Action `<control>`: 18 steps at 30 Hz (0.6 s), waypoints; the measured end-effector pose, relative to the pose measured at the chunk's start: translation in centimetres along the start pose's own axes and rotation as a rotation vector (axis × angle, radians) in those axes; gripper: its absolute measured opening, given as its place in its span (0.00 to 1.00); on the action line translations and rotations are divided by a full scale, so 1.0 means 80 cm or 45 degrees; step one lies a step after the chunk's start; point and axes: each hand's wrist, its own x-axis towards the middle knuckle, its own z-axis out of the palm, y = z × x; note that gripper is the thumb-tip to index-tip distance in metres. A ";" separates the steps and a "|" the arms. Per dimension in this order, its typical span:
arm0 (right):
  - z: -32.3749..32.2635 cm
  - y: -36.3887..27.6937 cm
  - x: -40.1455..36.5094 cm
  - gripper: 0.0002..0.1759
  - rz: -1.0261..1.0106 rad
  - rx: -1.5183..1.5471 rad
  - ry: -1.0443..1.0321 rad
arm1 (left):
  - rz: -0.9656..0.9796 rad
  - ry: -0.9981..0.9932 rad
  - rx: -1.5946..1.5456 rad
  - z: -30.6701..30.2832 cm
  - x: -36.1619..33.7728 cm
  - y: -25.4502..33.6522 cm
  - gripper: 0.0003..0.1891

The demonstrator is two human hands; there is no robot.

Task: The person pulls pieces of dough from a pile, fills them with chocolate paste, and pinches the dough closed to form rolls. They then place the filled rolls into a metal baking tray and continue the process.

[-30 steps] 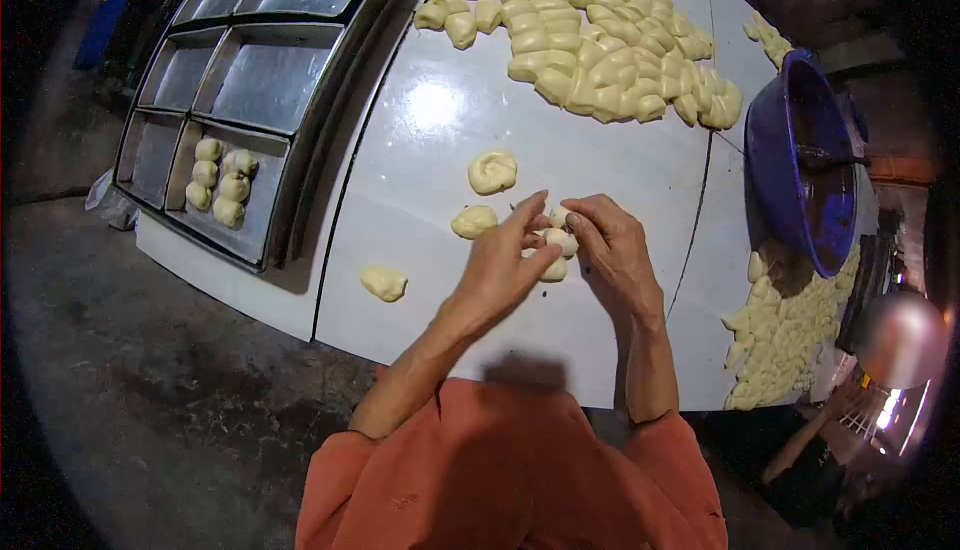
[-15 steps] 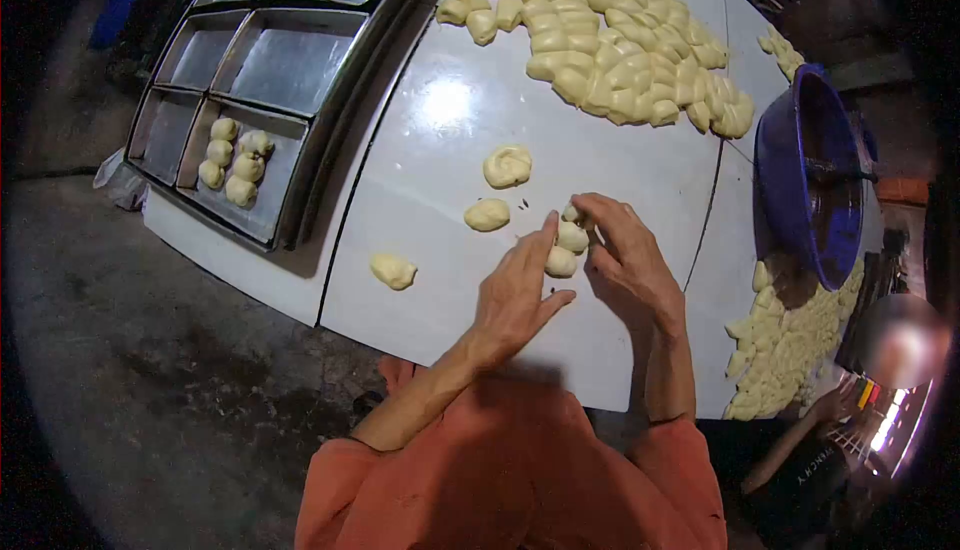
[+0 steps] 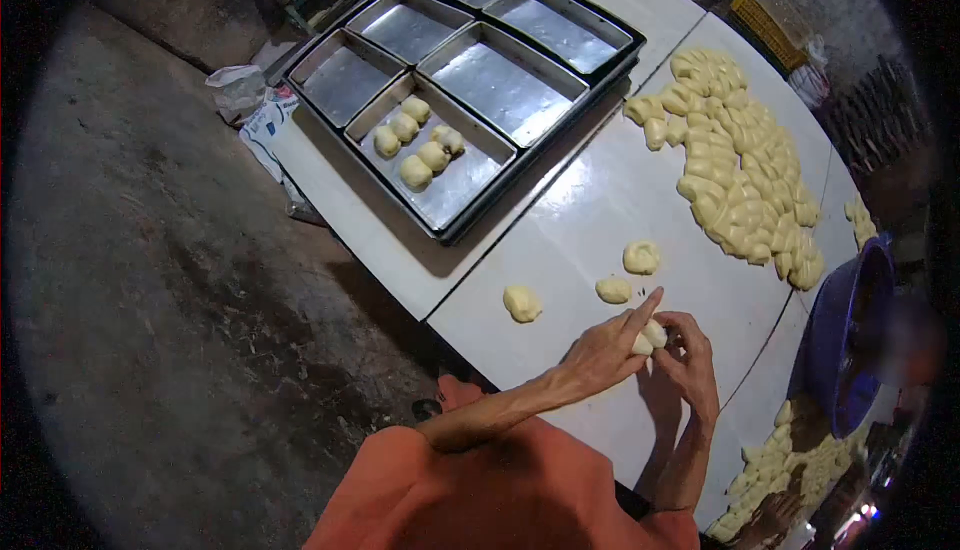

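Observation:
A short row of pale dough balls (image 3: 650, 336) is held between my two hands over the white tabletop. My left hand (image 3: 603, 350) lies along their left side, with the index finger stretched forward. On the right, my right hand (image 3: 690, 358) curls its fingers and thumb around the same dough balls; part of them is hidden. Just beyond my left hand lie an oval dough piece (image 3: 614, 290) and a round, flattened dough piece (image 3: 642, 257). Farther left rests another dough piece (image 3: 522, 303).
A set of joined metal baking pans (image 3: 478, 190) stands at the left; one compartment holds two rows of dough balls (image 3: 433, 156). A large mass of cut dough (image 3: 745, 175) covers the far right. Near the right edge are a purple basin (image 3: 828, 340) and smaller dough pieces (image 3: 755, 490).
The view has swung left, so the pans and table appear farther right. My hands have closed in around the row of dough balls, covering more of it.

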 end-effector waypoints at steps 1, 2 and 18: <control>0.004 -0.002 0.004 0.22 -0.060 -0.032 -0.016 | -0.059 0.007 0.017 -0.015 -0.004 0.004 0.48; 0.008 -0.004 0.008 0.23 -0.117 -0.064 -0.033 | -0.020 0.074 0.053 -0.032 -0.009 0.007 0.47; 0.181 -0.217 0.233 0.21 -0.891 -0.520 -0.143 | -0.226 0.378 0.898 -0.352 -0.011 0.020 0.46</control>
